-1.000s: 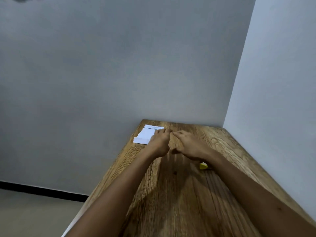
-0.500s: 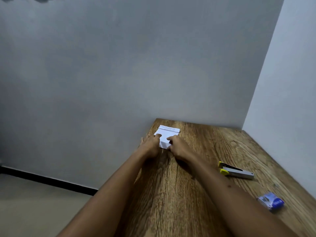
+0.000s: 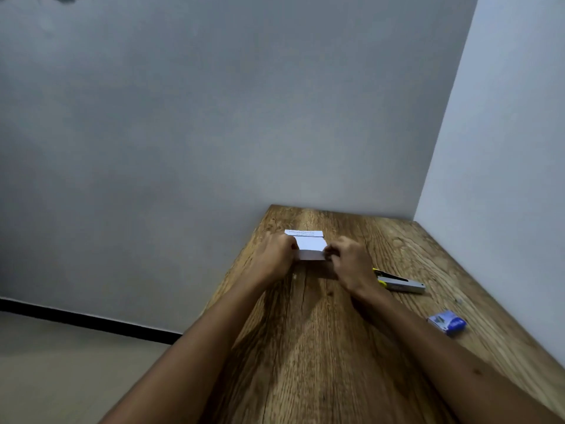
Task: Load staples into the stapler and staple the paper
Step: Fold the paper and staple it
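Note:
A small folded white paper (image 3: 307, 242) lies near the far end of the wooden table (image 3: 321, 347). My left hand (image 3: 275, 258) pinches its near left corner and my right hand (image 3: 348, 264) pinches its near right corner, lifting the near edge slightly. A grey stapler with yellow trim (image 3: 400, 281) lies on the table just right of my right hand, untouched. A small blue box of staples (image 3: 448, 322) sits farther right and nearer to me.
The table stands in a corner, with a grey wall (image 3: 214, 117) behind it and a lighter wall (image 3: 504, 148) along its right side. Its left edge drops to the floor (image 3: 61, 362) with a black skirting line.
Both hands moved from the table's middle to the paper and took hold of its near edge. The view shifted, bringing the stapler and the blue box into sight.

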